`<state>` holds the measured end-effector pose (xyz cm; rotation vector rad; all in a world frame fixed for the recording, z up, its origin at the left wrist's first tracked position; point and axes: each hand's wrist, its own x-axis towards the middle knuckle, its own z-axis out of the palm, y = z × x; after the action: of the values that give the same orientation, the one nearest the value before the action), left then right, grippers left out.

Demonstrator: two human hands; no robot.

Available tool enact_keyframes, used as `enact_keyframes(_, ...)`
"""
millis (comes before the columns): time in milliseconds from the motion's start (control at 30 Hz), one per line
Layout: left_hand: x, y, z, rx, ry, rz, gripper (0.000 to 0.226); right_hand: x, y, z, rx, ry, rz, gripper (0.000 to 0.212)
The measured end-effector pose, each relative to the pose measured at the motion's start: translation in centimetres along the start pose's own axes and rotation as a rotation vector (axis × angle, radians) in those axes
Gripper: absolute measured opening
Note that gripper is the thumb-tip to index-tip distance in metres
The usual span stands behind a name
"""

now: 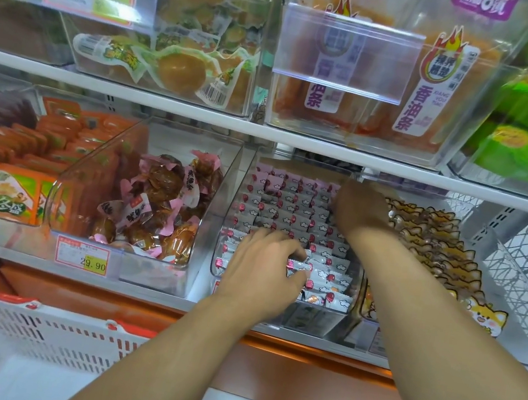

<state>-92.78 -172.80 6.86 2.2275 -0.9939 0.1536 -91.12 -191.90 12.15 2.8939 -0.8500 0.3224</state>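
Small white packets (287,217) stood in tight rows inside clear bin (233,202), at front edge of lower shelf (198,288), right of middle. Likely light, crinkly, slippery wrap; best pinched by top seam, few at once, since rows would topple easily. Left hand (262,268) curled over front rows, fingers pinching one of packets. Right hand (357,211) at bin's back right corner, blurred; grip impossible to tell. White basket (26,335) below shelf, left.

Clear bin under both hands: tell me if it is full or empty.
Full: upright rows of white packets pack the clear bin from back to front; the left hand pinches one, the right hand reaches its back.
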Motion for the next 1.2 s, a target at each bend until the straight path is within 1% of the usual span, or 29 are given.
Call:
enact_keyframes(67,0.0,0.0,-0.1,-0.022,0.01,-0.004,0.026,-0.2,0.1,-0.2,-0.014,0.053,0.0,0.027)
enact_keyframes(133,0.1,0.1,-0.2,-0.047,0.023,-0.011,0.025,-0.5,0.2,-0.7,-0.009,0.175,0.024,0.024)
enact_keyframes(200,0.1,0.2,-0.4,-0.078,0.04,-0.028,0.025,-1.0,0.4,-1.3,0.094,0.271,0.093,0.022)
enact_keyframes(267,0.0,0.5,-0.8,-0.124,0.058,-0.052,0.024,-2.1,0.8,-1.9,0.396,0.338,0.217,0.015)
enact_keyframes(333,-0.2,0.9,-1.2,-0.206,0.072,-0.089,0.023,-3.5,1.1,-2.4,0.76,0.462,0.269,0.017)
enact_keyframes(367,-0.3,1.0,-1.5,-0.263,0.078,-0.12,0.023,-4.3,1.3,-2.5,0.924,0.53,0.288,0.015)
enact_keyframes(400,-0.5,1.2,-1.8,-0.324,0.089,-0.155,0.022,-5.1,1.6,-2.8,1.07,0.555,0.34,0.009)
enact_keyframes(467,-0.8,1.5,-2.3,-0.41,0.146,-0.212,0.024,-6.2,1.9,-3.7,1.347,0.49,0.51,0.012)
enact_keyframes(533,-1.3,1.7,-3.0,-0.516,0.24,-0.256,0.024,-7.3,2.0,-4.7,1.603,0.355,0.601,0.018)
enact_keyframes(600,-1.8,1.9,-4.0,-0.709,0.285,-0.312,0.023,-9.1,1.3,-6.0,1.772,0.168,0.551,0.016)
enact_keyframes(633,-2.1,1.9,-4.4,-0.822,0.271,-0.352,0.023,-10.1,0.9,-6.4,1.811,0.082,0.524,0.011)
enact_keyframes(733,-2.6,1.9,-5.5,-1.128,0.199,-0.477,0.023,-13.4,-0.3,-6.3,1.879,-0.064,0.486,0.012)
enact_keyframes(800,-2.8,1.7,-6.0,-1.235,0.198,-0.532,0.018,-14.8,-0.8,-6.1,1.954,-0.132,0.487,0.01)
enact_keyframes(900,-3.0,1.2,-6.3,-1.307,0.227,-0.584,0.015,-15.2,-1.0,-6.1,1.997,-0.228,0.467,0.012)
enact_keyframes(1033,-3.0,0.5,-6.3,-1.382,0.271,-0.632,0.017,-14.6,-1.4,-5.8,1.971,-0.319,0.476,0.015)
enact_keyframes(1133,-2.8,0.1,-6.3,-1.383,0.283,-0.652,0.017,-14.0,-1.7,-5.1,1.853,-0.303,0.457,0.011)
enact_keyframes(1200,-2.7,-0.1,-6.3,-1.367,0.286,-0.652,0.016,-13.6,-1.6,-4.8,1.766,-0.251,0.363,0.016)
